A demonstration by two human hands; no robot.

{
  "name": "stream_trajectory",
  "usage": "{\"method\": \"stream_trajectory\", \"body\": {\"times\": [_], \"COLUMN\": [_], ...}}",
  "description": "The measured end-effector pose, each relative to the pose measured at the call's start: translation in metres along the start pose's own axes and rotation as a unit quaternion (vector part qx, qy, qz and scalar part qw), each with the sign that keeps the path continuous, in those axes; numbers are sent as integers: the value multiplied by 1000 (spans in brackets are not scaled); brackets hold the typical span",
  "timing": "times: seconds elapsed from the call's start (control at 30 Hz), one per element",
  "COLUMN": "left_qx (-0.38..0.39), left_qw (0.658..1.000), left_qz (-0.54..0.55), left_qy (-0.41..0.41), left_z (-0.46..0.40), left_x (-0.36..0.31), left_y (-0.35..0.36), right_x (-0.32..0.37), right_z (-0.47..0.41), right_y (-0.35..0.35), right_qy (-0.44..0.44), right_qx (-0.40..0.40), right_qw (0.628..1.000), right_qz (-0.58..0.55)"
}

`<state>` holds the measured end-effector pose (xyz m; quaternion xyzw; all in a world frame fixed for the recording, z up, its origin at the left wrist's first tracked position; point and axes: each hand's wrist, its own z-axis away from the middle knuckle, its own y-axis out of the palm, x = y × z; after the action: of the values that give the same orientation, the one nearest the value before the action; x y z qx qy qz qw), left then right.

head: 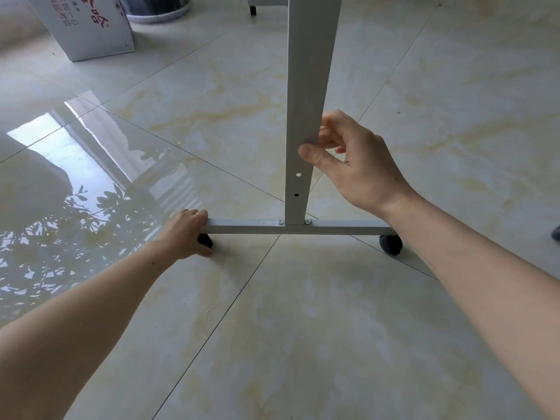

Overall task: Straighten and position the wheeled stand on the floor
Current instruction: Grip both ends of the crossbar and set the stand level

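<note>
Our left hand [188,231] clamps the foot bar [333,229] at its left end; our right hand [351,159] pinches the post [306,86]. The bar's long axis runs crosswise before us, so we judge the low left hand swings it square.

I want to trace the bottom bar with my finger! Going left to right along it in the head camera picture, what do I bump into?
Left hand gripping the bar's end → left wheel → left screw → upright post → right screw → right wheel.
</note>
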<state>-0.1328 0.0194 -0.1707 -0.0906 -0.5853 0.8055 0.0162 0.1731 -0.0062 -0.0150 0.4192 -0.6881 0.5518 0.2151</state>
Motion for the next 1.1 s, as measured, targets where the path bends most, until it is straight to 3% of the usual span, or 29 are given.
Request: {"method": "stream_trajectory", "body": {"times": [0.17,0.3,0.43,0.77,1.1], "left_qx": [-45,-84,-105,-105,-110], "left_qw": [998,995,993,994,990], "left_qz": [18,42,43,3,12], "left_qy": [28,37,32,24,82], "left_z": [12,19,20,26,42], "left_x": [10,21,22,13,24], "left_y": [-4,-10,-17,-24,-15], "right_x": [-65,-118,-145,-152,-143], "right_z": [31,53,62,68,86], "right_y": [-32,-55,-53,-44,-46], "right_qy": [93,215,259,248,228], "right_qx": [42,128,219,183,189], "right_qw": [986,920,863,870,870], "right_qz": [130,301,374,385,394]}}
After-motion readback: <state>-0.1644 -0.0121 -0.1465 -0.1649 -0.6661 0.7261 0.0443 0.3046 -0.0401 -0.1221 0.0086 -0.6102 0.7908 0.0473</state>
